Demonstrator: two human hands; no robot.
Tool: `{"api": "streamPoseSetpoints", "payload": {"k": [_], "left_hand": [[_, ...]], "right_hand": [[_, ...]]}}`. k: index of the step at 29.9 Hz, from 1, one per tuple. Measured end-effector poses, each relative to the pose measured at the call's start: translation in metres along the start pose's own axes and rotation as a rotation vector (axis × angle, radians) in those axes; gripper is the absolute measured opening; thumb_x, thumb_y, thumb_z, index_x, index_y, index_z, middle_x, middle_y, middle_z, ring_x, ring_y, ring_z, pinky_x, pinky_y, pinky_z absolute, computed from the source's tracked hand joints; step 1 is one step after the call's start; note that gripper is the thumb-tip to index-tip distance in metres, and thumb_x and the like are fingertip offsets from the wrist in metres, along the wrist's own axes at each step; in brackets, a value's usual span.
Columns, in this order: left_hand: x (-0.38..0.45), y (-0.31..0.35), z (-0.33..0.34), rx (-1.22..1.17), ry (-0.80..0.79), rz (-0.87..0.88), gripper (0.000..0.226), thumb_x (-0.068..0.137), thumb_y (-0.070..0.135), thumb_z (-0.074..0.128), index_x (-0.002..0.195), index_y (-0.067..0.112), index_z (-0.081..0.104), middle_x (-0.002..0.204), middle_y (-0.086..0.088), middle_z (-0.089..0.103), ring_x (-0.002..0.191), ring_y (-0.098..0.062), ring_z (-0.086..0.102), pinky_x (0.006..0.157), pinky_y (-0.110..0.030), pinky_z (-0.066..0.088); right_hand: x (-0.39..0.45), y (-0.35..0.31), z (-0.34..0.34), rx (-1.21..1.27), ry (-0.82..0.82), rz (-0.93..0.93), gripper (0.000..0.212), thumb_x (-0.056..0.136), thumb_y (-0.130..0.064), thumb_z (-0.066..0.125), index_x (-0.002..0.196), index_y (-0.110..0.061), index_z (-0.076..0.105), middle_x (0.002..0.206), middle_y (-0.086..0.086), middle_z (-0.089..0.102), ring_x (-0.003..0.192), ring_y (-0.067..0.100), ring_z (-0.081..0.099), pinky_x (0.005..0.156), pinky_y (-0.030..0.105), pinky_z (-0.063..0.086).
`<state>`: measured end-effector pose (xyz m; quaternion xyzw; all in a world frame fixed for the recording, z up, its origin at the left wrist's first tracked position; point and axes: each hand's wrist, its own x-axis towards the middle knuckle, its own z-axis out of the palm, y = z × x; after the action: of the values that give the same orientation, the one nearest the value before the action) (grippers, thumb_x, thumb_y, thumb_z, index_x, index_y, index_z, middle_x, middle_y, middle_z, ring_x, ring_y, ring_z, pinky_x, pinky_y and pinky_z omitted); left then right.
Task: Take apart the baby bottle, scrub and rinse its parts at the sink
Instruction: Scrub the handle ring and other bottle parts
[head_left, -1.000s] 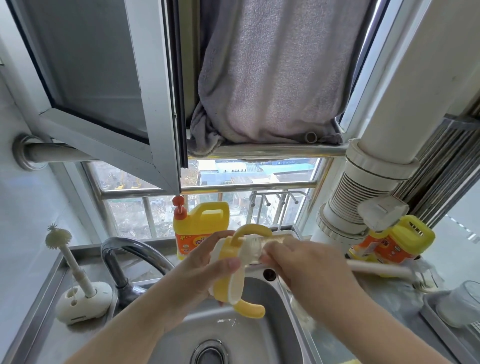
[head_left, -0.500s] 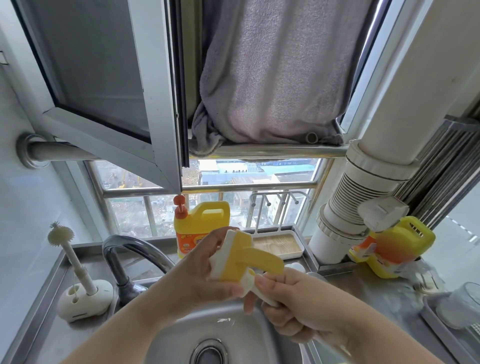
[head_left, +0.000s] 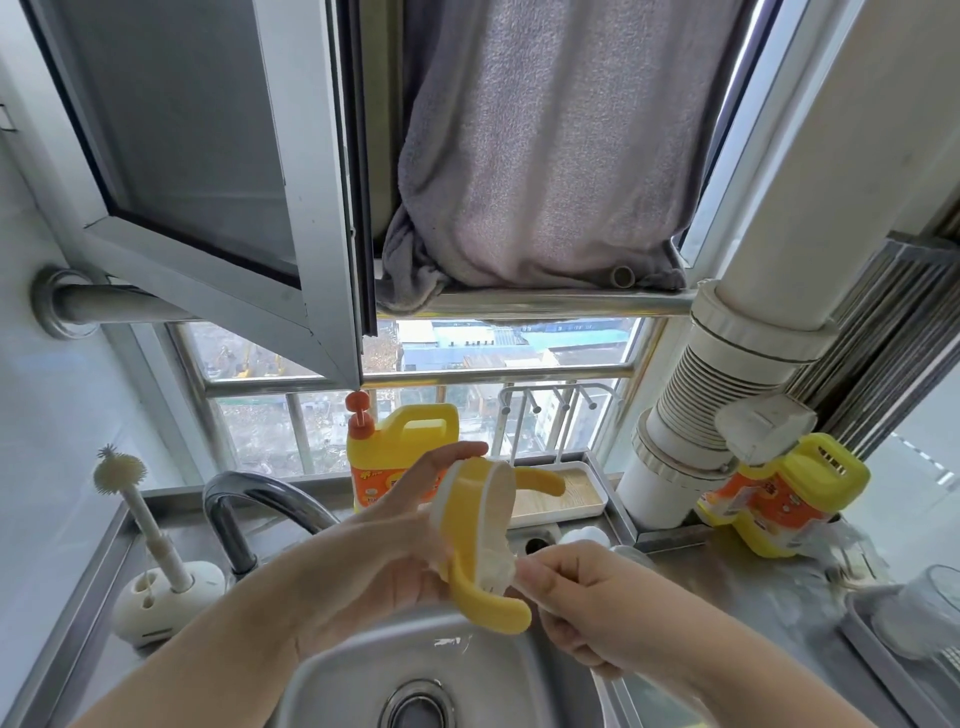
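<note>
Left hand (head_left: 384, 551) is gripping the yellow handled collar (head_left: 475, 530) of the bottle above the sink (head_left: 332, 675), faucet (head_left: 249, 506) at 9 o'clock of it. Right hand (head_left: 597, 608), fingers clenched, is pinching a white brush (head_left: 501, 569) against the collar's 5 o'clock edge

Bottle collar (head_left: 470, 525) at lower centre: yellow with two yellow handles and a white rim. Brush head (head_left: 496, 564) inside it: white. Detergent jug (head_left: 395, 457) behind, centre: yellow, orange label, orange-red pump. Second jug (head_left: 789, 499) at right: yellow, orange label. Towel (head_left: 540, 156) top centre: plain grey. Sink (head_left: 332, 686) at bottom: silver steel. Faucet (head_left: 244, 499) at left: shiny chrome. Brush on stand (head_left: 156, 561) at lower left: cream-white. Tray (head_left: 563, 493) on the sill: white rim, pale wood-grain base. Pipe (head_left: 779, 260) at right: white. Window frame (head_left: 291, 171) upper left: grey metal.
</note>
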<state>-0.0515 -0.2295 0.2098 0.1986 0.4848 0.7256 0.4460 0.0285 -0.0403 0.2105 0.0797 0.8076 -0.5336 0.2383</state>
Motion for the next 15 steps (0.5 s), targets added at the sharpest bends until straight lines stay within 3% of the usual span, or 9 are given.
{"api": "streamPoseSetpoints", "payload": {"k": [2, 4, 6, 7, 9, 10, 12, 14, 15], "left_hand": [[0.002, -0.002, 0.007, 0.064, 0.112, 0.016, 0.045, 0.072, 0.028, 0.079, 0.113, 0.034, 0.062, 0.110, -0.015, 0.064, 0.087, -0.035, 0.064, 0.067, -0.039, 0.055], [0.005, -0.006, 0.012, 0.237, 0.267, -0.007, 0.039, 0.065, 0.045, 0.072, 0.103, 0.038, 0.065, 0.102, -0.010, 0.068, 0.082, -0.029, 0.066, 0.065, -0.038, 0.054], [0.007, -0.011, 0.014, 0.272, 0.313, -0.027, 0.035, 0.064, 0.046, 0.068, 0.098, 0.037, 0.068, 0.098, -0.009, 0.069, 0.079, -0.025, 0.065, 0.063, -0.036, 0.053], [0.008, -0.012, 0.014, 0.268, 0.306, -0.029, 0.032, 0.067, 0.047, 0.070, 0.097, 0.036, 0.068, 0.098, -0.010, 0.068, 0.078, -0.025, 0.064, 0.061, -0.034, 0.053], [0.008, -0.011, 0.013, 0.286, 0.292, -0.014, 0.037, 0.068, 0.052, 0.075, 0.100, 0.035, 0.067, 0.098, -0.010, 0.065, 0.079, -0.025, 0.063, 0.060, -0.032, 0.054], [0.008, -0.010, 0.011, 0.304, 0.289, 0.014, 0.043, 0.065, 0.053, 0.074, 0.103, 0.035, 0.066, 0.098, -0.009, 0.064, 0.078, -0.025, 0.064, 0.062, -0.033, 0.055], [0.010, -0.005, 0.010, 0.355, 0.290, 0.097, 0.053, 0.057, 0.055, 0.071, 0.106, 0.035, 0.064, 0.099, -0.008, 0.065, 0.078, -0.023, 0.065, 0.070, -0.038, 0.057], [0.011, -0.003, 0.009, 0.403, 0.313, 0.165, 0.052, 0.056, 0.056, 0.069, 0.104, 0.039, 0.063, 0.098, -0.007, 0.065, 0.080, -0.020, 0.064, 0.074, -0.038, 0.054], [0.011, -0.005, 0.009, 0.426, 0.322, 0.194, 0.050, 0.056, 0.056, 0.067, 0.103, 0.041, 0.062, 0.096, -0.006, 0.064, 0.081, -0.018, 0.063, 0.073, -0.035, 0.052]], "right_hand": [[0.001, 0.001, 0.002, -0.137, 0.058, -0.039, 0.038, 0.095, -0.049, 0.040, 0.067, -0.035, 0.061, 0.046, -0.013, 0.045, 0.040, 0.002, 0.038, 0.045, 0.017, 0.033], [-0.001, -0.002, 0.005, -0.348, 0.190, -0.086, 0.033, 0.096, -0.047, 0.039, 0.078, -0.031, 0.061, 0.052, -0.012, 0.047, 0.048, -0.001, 0.045, 0.052, 0.016, 0.035], [-0.003, -0.002, 0.007, -0.752, 0.411, -0.207, 0.025, 0.095, -0.046, 0.045, 0.086, -0.026, 0.057, 0.063, -0.009, 0.051, 0.061, 0.007, 0.052, 0.053, 0.023, 0.033], [0.000, 0.002, 0.004, -1.045, 0.556, -0.245, 0.019, 0.090, -0.042, 0.056, 0.084, -0.024, 0.057, 0.063, -0.006, 0.053, 0.060, 0.014, 0.055, 0.049, 0.027, 0.029], [0.003, 0.005, 0.003, -1.253, 0.778, -0.360, 0.014, 0.072, -0.033, 0.070, 0.071, -0.024, 0.060, 0.053, -0.003, 0.051, 0.044, 0.017, 0.053, 0.045, 0.023, 0.018], [0.005, 0.004, 0.003, -1.252, 0.814, -0.422, 0.011, 0.071, -0.032, 0.067, 0.070, -0.024, 0.061, 0.050, -0.003, 0.049, 0.040, 0.018, 0.050, 0.044, 0.023, 0.016], [0.007, 0.006, 0.006, -1.170, 0.766, -0.413, 0.014, 0.086, -0.031, 0.051, 0.074, -0.023, 0.053, 0.052, -0.002, 0.048, 0.040, 0.019, 0.049, 0.042, 0.023, 0.018], [0.009, 0.000, 0.011, -0.926, 0.599, -0.314, 0.029, 0.099, -0.038, 0.033, 0.079, -0.021, 0.047, 0.061, -0.003, 0.047, 0.051, 0.013, 0.047, 0.045, 0.024, 0.027], [0.008, -0.001, 0.013, -0.695, 0.428, -0.258, 0.035, 0.099, -0.043, 0.031, 0.082, -0.020, 0.051, 0.062, -0.005, 0.046, 0.052, 0.007, 0.044, 0.048, 0.020, 0.030]]}}
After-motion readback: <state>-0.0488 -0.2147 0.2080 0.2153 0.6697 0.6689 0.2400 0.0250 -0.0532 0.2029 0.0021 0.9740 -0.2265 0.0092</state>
